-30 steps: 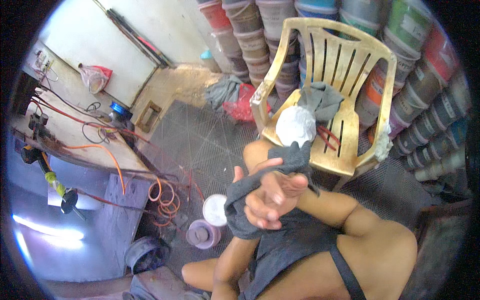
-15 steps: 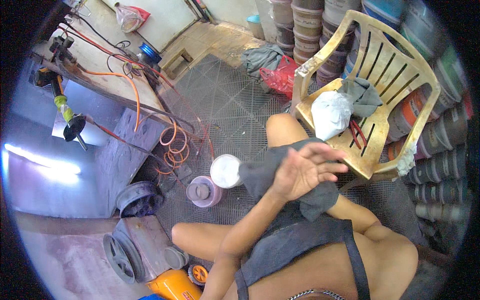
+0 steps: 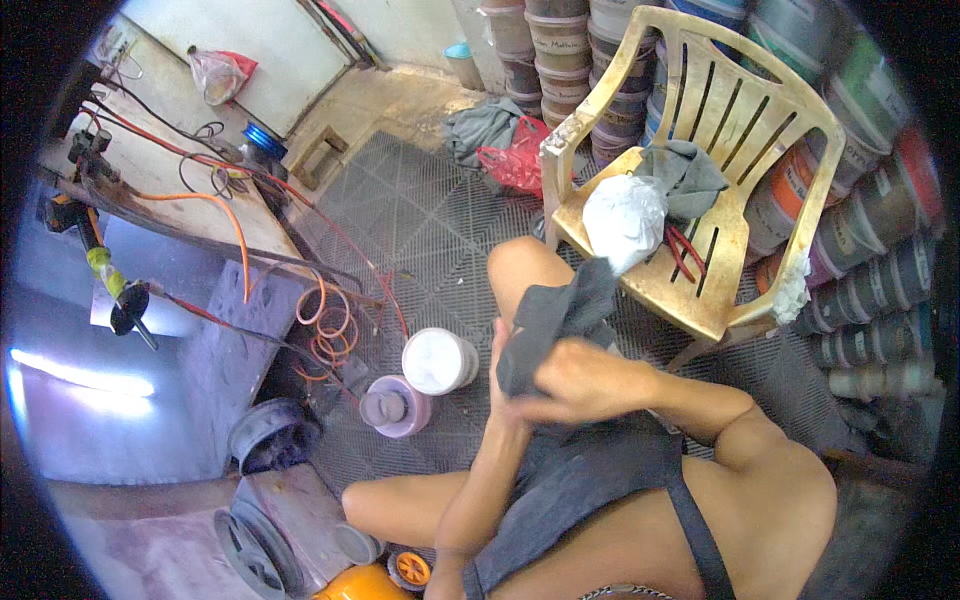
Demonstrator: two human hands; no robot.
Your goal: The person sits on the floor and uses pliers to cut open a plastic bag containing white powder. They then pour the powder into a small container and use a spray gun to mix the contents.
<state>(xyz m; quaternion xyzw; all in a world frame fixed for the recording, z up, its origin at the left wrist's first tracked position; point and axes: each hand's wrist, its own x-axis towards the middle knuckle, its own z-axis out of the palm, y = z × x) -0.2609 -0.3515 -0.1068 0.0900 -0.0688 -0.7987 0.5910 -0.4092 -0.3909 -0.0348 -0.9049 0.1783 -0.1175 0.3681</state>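
A dark grey cloth (image 3: pixel 560 320) is bunched up over my lap. My right hand (image 3: pixel 590 380) is closed around its lower part and is slightly blurred. Against the cloth's left side rests my left hand (image 3: pixel 503 395), upright, with its visible edge straight and its fingers stretched out. The cloth hides most of its palm and fingertips. Below both hands lies a dark apron (image 3: pixel 580 500). Left of my left hand stand a white tub (image 3: pixel 440 362) and, nearer to me, a pinkish tub (image 3: pixel 398 410) with a round grey piece on top.
A yellowed plastic chair (image 3: pixel 690 300) at the right bears a white bag (image 3: pixel 625 222), a grey cloth (image 3: pixel 685 178) and red-handled pliers (image 3: pixel 684 252). Stacked buckets (image 3: pixel 560 60) line the wall behind. At left are a workbench (image 3: pixel 160 150), an orange coiled hose (image 3: pixel 330 325) and a wheel rim (image 3: pixel 270 435).
My left hand, raised with open palm before, is lower and upright against the cloth. My right hand has come into sight, gripping the cloth, which is lifted from my lap. The view has shifted.
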